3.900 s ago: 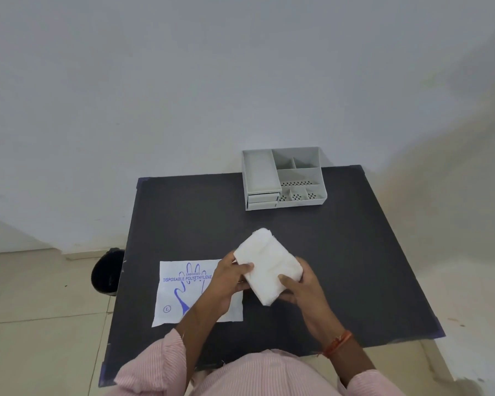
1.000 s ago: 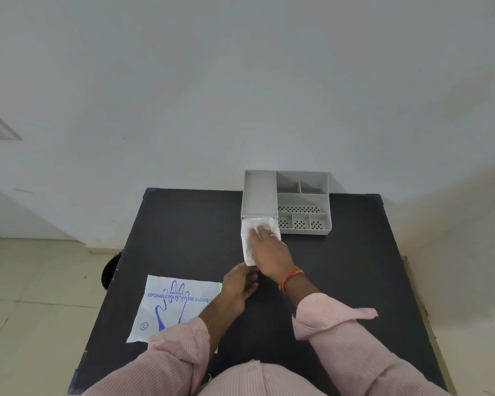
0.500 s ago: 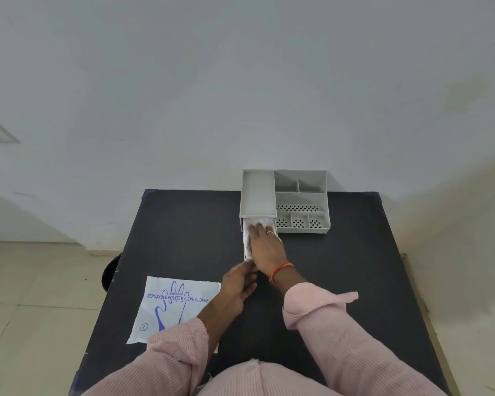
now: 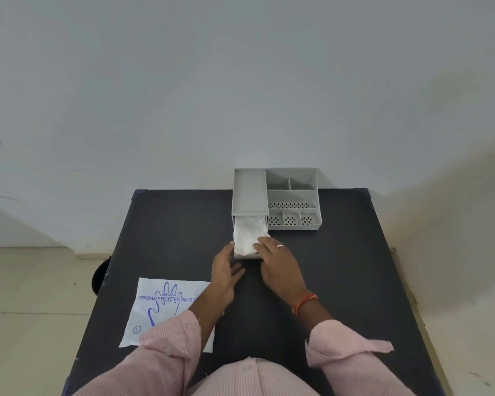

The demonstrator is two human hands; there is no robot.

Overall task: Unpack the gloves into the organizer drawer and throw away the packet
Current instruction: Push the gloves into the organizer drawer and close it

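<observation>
Head cam, only view I've got. The gloves [image 4: 247, 234] are a white wad sitting in the pulled-out drawer [image 4: 249, 255] of the grey organizer [image 4: 293, 195] at the far side of the black table [image 4: 166, 224]. My right hand [image 4: 280, 262] lies flat, fingers spread loose, fingertips pressing the near end of the gloves, not gripping anything. My left hand [image 4: 226, 271] is open too, thumb touching the drawer's near left corner. The packet [image 4: 160, 307] lies flat at the near left, partly under my left sleeve [image 4: 166, 350]. A dark bin [image 4: 100, 277] sits on the floor just left of the table.
</observation>
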